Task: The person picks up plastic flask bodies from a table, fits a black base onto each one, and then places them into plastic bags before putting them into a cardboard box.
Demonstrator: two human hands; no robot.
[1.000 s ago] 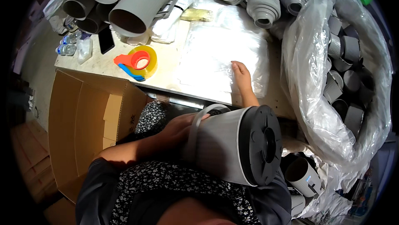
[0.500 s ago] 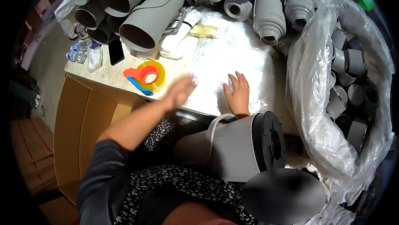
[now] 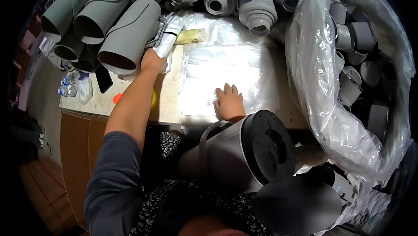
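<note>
My left hand (image 3: 152, 62) reaches across the table with its fingers closed at the edge of a white folded plastic bundle (image 3: 167, 40), beside a grey ribbed cylinder (image 3: 129, 35) with a side handle. What the fingers hold is hidden. My right hand (image 3: 230, 103) lies flat, fingers spread, on a stack of clear plastic bags (image 3: 226, 68). A large grey jug (image 3: 222, 157) with a loop handle leans on its side against my lap, its black round end (image 3: 267, 146) facing right. The jug hides my right forearm.
Grey cylinders and grey bottle-shaped parts (image 3: 257, 14) line the table's back. A clear bag (image 3: 309, 62) of grey pieces stands at the right. At the left are a phone (image 3: 103, 79), small water bottles (image 3: 68, 90), a partly hidden yellow tape roll (image 3: 153, 100) and a cardboard box (image 3: 76, 157).
My left hand has moved from above the near edge of the plastic bags to the white bundle at the back left. My right hand stays on the bags. The view has shifted.
</note>
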